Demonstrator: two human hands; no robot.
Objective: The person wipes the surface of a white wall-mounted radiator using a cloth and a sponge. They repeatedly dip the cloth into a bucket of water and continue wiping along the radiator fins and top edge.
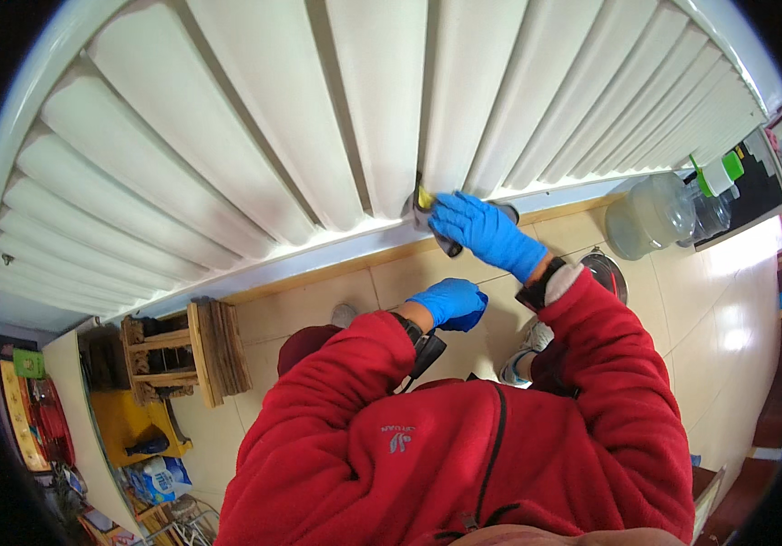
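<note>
A white ribbed radiator (pixel 391 109) fills the upper view. My right hand (pixel 490 235), in a blue glove, presses a dark grey cloth-like item (pixel 447 244) against the lower end of its ribs. A yellow part (pixel 425 198) shows by the fingertips; most of the item lies hidden under the hand. Lower down, in front of my body, my left hand (pixel 444 302) wears a matching blue glove. Its fingers are curled around a darker blue item (pixel 476 317), probably a cloth, only partly visible.
Below the radiator runs a wooden skirting strip (pixel 323 271) above a tiled floor (pixel 637 327). A wooden stool (pixel 210 351) stands at left, near a yellow box (pixel 135 423). Large clear water bottles (pixel 647 215) stand at right. A round lidded object (pixel 606 273) sits behind my right forearm.
</note>
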